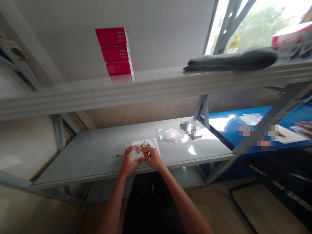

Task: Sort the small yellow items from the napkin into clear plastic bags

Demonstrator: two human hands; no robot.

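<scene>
Logging from the left end of the grey desk (60,165): red boxes (114,53) stack on the shelf (73,100) above. On the desk, a few loose yellow pieces (118,155) lie just beside a small clear sachet (120,149), apart from the main heap. Left hand (130,160) rests at a white sheet (153,143), fingers (133,149) curled inward; whether they grip anything cannot be told. Gold pieces (144,146) sit heaped mid-sheet, glossy, too small to tell their exact shape. Right hand (153,157) lies just beside them, fingers (147,151) bent down at the heap; clenched or grasping, cannot tell. Note: pieces this small seem best worked with fingertips low and close together, keeping them on the sheet. Further right, a plastic bag (170,135) lies on the desk near a pixelated patch (191,130). A towel (231,60) lies folded on the shelf. Past the desk, a blue panel (243,123) stands, and another person's hand (304,128) enters at the edge.
</scene>
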